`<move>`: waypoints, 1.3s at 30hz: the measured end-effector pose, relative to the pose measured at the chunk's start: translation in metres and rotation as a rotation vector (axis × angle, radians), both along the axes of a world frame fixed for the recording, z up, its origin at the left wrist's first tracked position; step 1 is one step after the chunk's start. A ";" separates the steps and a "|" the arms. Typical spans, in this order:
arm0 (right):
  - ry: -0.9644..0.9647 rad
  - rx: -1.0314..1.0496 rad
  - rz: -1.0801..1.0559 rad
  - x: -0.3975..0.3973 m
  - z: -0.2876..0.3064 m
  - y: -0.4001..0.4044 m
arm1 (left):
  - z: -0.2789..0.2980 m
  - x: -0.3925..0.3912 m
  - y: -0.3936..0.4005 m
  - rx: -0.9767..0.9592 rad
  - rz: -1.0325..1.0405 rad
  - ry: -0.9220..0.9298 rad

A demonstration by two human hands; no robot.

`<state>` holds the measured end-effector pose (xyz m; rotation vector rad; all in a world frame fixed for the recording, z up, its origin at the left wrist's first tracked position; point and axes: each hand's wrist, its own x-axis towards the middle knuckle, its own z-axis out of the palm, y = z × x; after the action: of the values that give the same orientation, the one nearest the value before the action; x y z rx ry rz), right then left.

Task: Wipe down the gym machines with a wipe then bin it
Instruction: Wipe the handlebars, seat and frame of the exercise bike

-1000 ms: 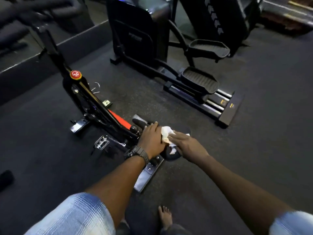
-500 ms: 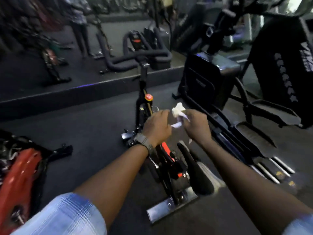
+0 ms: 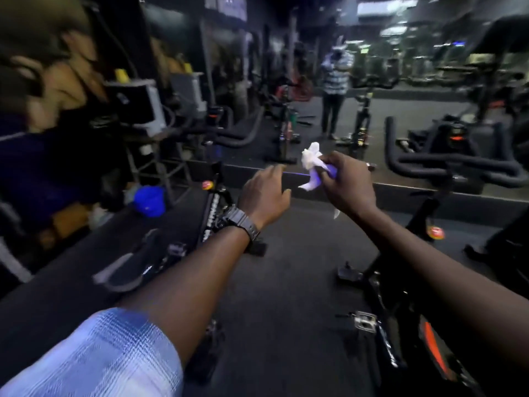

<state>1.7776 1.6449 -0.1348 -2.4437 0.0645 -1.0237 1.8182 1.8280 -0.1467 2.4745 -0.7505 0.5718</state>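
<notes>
My right hand [image 3: 345,181] is raised in front of me and pinches a crumpled white wipe [image 3: 311,161], which sticks up and hangs down from the fingers. Just left of it, my left hand [image 3: 264,193] hovers with loose fingers, holds nothing and wears a black wristwatch. It does not touch the wipe. A black spin bike [image 3: 406,310] with orange trim stands at the lower right, its handlebars [image 3: 446,167] to the right of my right hand. Another black spin bike [image 3: 211,213] lies beneath my left arm.
A wall mirror [image 3: 372,81] ahead reflects me and more bikes. A person [image 3: 65,90] stands blurred at the left, close by. A blue cap-like object [image 3: 148,200] lies on the floor at the left. Dark rubber floor [image 3: 286,282] stretches between the two bikes.
The view has swung up and left from the bike saddle to the mirror. My left hand has let go of the wipe; only my right hand holds it now.
</notes>
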 end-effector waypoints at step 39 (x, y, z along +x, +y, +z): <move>0.533 -0.092 0.965 0.332 -0.209 0.385 | -0.174 0.186 0.350 -0.089 0.913 0.445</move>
<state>2.1095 2.0295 -0.3442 -2.2908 -0.8997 0.0468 2.0039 2.1783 -0.3205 2.6160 0.6000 0.2990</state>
